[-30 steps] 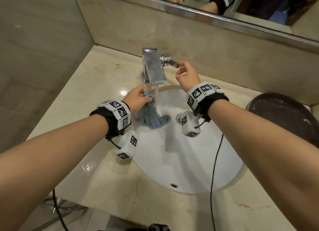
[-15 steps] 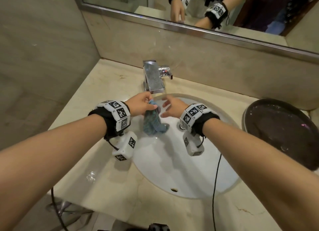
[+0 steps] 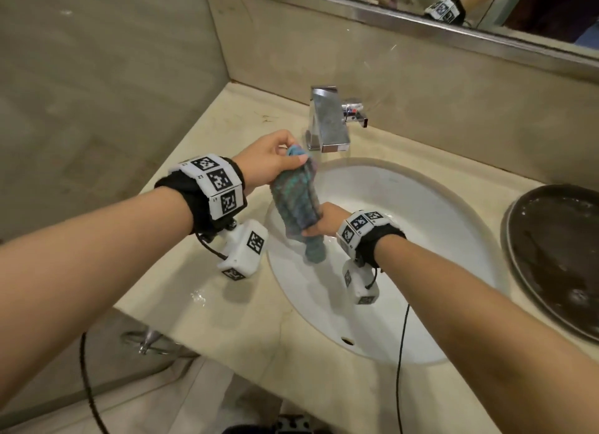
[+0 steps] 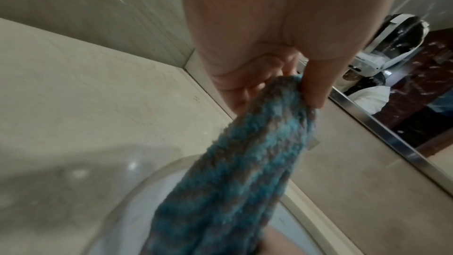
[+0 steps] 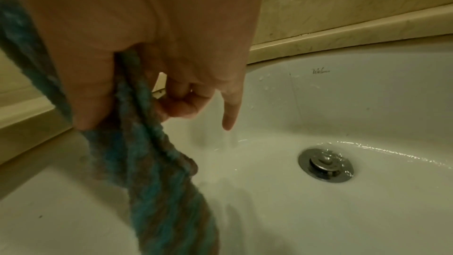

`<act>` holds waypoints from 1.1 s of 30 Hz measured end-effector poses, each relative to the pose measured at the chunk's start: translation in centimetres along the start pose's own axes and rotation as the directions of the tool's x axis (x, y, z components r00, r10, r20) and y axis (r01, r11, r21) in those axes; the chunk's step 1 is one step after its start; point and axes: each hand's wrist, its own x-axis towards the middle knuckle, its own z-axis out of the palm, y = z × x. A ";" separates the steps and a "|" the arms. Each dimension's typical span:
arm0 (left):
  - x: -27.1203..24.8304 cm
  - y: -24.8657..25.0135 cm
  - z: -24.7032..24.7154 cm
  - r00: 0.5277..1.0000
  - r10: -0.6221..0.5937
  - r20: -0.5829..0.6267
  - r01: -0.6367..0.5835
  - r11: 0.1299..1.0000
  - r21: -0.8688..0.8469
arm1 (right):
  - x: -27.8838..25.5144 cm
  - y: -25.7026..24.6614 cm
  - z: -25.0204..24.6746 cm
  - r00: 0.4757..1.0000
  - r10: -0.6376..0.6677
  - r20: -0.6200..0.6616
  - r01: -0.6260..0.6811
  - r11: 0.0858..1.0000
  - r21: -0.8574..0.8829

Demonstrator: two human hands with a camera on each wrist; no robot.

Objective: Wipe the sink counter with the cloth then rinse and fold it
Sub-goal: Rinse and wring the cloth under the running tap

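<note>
My left hand (image 3: 269,164) grips the cloth's (image 3: 296,203) top; my right hand (image 3: 327,221) squeezes its lower part over the sink (image 3: 437,206). Wringing sideways could drip onto the counter (image 3: 227,304).

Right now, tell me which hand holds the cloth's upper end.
The left hand: it pinches the top of the cloth beside the faucet, while the right hand grips it lower, over the sink.

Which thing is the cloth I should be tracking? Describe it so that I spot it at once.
Start at the white sink basin, below the square chrome faucet. The cloth hangs over its left side, gripped by the left hand above and the right hand lower down. It is the only fuzzy blue-and-grey thing, bunched into a rope.
</note>
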 end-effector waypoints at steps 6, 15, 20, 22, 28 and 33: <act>-0.3 -2.5 -1.4 0.989 0.034 -0.143 0.010 0.954 0.300 | -1.7 0.1 -3.0 0.999 -0.036 -0.011 0.035 0.998 -0.052; 0.6 -3.5 1.8 0.986 -0.160 0.053 0.105 0.829 0.550 | -5.7 -0.4 -8.3 0.972 -0.172 -0.160 0.188 0.978 0.094; 1.0 -1.7 5.3 0.985 -0.012 0.173 -0.048 0.940 0.339 | -7.9 -0.4 -10.1 0.956 -0.182 -0.229 0.236 0.942 0.240; 1.2 -1.0 6.6 0.979 0.041 0.199 -0.099 0.952 0.291 | -8.9 -0.4 -10.8 0.957 -0.180 -0.227 0.255 0.895 0.366; 2.3 0.7 9.0 0.984 0.088 0.156 -0.129 0.953 0.275 | -11.2 -0.2 -12.3 0.939 -0.154 -0.306 0.326 0.675 0.662; 3.5 2.3 9.7 0.975 0.056 0.215 -0.115 0.955 0.272 | -12.4 1.7 -13.7 0.879 0.001 -0.477 0.381 0.601 0.702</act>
